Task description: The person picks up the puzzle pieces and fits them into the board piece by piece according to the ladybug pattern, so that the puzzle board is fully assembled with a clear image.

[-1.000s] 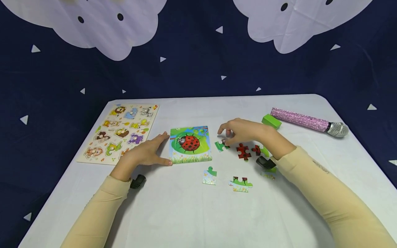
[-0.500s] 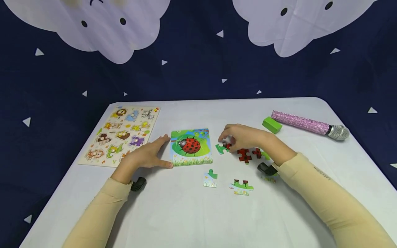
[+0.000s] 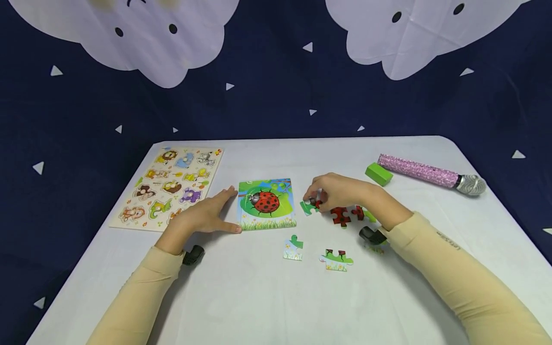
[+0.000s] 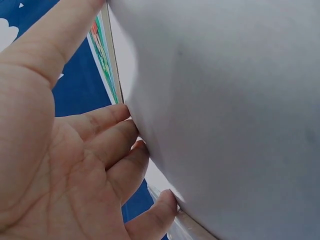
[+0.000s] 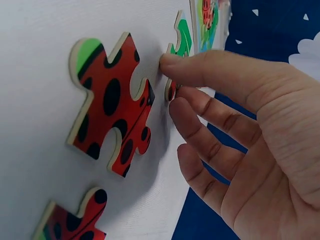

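My left hand [image 3: 201, 214] rests on the white table with its fingers spread, beside the left edge of a square ladybug picture [image 3: 266, 205]; the thumb tip is by its lower left corner. My right hand [image 3: 338, 189] pinches a green-and-red puzzle piece [image 3: 307, 208] between thumb and fingers, just right of the picture; the piece is partly covered by the hand. In the right wrist view the thumb lies at that piece [image 5: 183, 36], and a larger red spotted piece [image 5: 112, 102] sits nearby. The left wrist view shows the left palm [image 4: 65, 165] with fingertips on the tabletop.
Toward me lie a corner piece [image 3: 293, 250] and an edge piece [image 3: 337, 261]. More pieces [image 3: 358, 212] lie under the right wrist. A wooden animal board [image 3: 170, 184] lies at left. Back right are a green block [image 3: 379, 174] and a pink glitter microphone [image 3: 424, 172].
My right hand has lowered, its raised index finger curling down until thumb and fingers closed on the green-and-red puzzle piece. My left hand has stayed beside the picture.
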`<state>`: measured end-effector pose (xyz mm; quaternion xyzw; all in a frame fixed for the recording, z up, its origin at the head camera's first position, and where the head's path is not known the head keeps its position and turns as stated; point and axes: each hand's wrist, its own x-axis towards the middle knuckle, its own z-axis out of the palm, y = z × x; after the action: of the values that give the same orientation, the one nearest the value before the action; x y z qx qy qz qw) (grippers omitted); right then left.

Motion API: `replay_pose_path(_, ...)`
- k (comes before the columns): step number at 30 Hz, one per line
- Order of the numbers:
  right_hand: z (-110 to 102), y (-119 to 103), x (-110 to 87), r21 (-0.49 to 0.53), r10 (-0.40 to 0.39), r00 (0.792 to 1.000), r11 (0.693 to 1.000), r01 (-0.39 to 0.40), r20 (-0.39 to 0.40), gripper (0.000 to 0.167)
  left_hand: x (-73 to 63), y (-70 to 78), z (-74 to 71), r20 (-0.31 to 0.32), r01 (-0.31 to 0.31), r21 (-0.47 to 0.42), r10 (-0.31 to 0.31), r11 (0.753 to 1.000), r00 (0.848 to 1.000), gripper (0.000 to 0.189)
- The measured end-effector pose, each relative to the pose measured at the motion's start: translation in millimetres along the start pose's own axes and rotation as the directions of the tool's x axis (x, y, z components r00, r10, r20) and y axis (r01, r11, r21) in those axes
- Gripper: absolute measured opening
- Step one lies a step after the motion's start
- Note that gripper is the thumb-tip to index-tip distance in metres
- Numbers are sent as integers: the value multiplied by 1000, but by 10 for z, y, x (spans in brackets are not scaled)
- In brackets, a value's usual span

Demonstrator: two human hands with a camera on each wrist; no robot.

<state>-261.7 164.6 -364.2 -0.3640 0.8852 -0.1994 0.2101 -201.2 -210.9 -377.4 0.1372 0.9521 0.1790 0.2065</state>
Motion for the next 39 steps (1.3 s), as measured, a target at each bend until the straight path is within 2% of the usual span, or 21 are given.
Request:
replay_pose_path(6,13,14,32,8,5,1000,1000,-5,24,48,7,-1,3,2,-11,7,11,1000,1000,117)
replay_pose_path(18,21,30,38,-7,3,1000,1000,-3,16,50,-9,19,-20,-3,-34,7,34,999,999,115)
replay_pose_path(28,0,19,55,13,-4,999,1000,4,39,43,-12,4,-9,-2,-25,3,25,1000,1000,115)
replay_pose_path(34,43,-1,71,-8,1,1000,1000,-1,21,45,-23,-1,0,1,-22,-17,22,1000,1000,114)
replay_pose_path(39,65,-15,93,-33,-26,1000,999,26,3,45,-22,0,-1,3,-18,-26,18,1000,1000,114)
